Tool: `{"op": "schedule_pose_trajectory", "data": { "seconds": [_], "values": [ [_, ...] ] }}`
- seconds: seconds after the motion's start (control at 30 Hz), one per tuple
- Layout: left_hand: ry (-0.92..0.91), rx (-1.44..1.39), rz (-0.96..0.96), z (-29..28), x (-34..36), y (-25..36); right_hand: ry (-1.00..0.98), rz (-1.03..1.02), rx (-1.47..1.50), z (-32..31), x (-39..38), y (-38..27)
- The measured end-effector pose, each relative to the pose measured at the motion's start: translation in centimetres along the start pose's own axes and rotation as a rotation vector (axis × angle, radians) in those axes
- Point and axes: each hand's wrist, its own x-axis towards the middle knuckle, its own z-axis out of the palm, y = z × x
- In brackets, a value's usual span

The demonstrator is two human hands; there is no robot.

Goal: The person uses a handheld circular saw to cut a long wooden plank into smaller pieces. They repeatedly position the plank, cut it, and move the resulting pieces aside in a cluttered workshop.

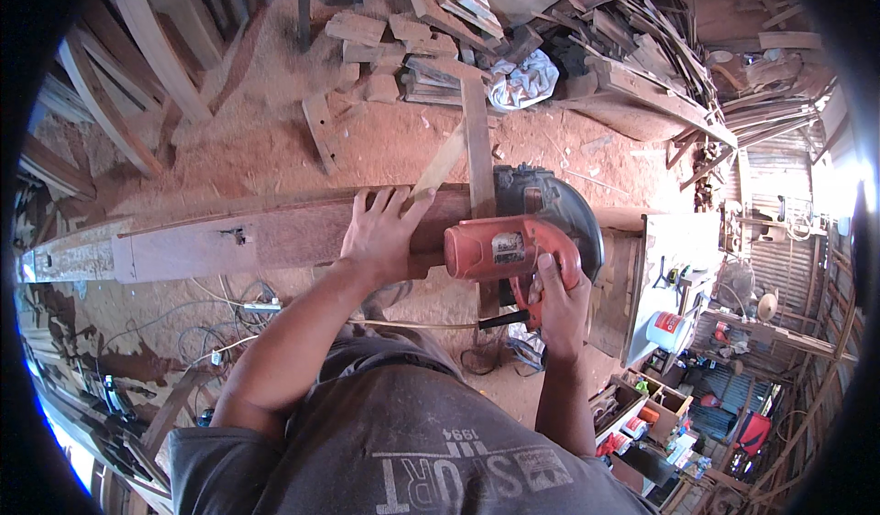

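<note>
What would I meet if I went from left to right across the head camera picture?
A curved plank up high → a dark spot on the long board → the person's left hand → a red power tool → a white bucket.

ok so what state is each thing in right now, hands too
left hand: open, pressed flat on the board
right hand: closed around the saw handle
red circular saw: held at the board's right part; running or not, cannot tell
long wooden board: lying lengthwise, with a dark gouge in its face
pale strip: slanting, near end by the left hand
white bundle: crumpled
wood blocks: loosely piled
</note>
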Motion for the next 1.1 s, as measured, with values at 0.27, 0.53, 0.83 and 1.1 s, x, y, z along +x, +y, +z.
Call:
{"op": "schedule_pose_trajectory", "data": {
  "seconds": [0.27, 0.53, 0.83, 1.1],
  "values": [
    [0.019, -0.003, 0.022, 0.4, 0.1, -0.3, -0.01, -0.002, 0.004, 0.5, 0.4, -0.8],
    [0.016, 0.014, 0.026, 0.4, 0.0, -0.4, -0.02, 0.009, 0.014, 0.8, 1.1, -1.1],
    [-0.021, 0.012, 0.01, 0.0, 0.0, -0.1, -0.022, -0.03, -0.009, 1.1, 2.1, -1.5],
    [0.036, 0.058, 0.016, 0.8, 0.1, -0.2, -0.016, -0.059, 0.012, 2.0, 3.8, -2.3]
  ]
}}
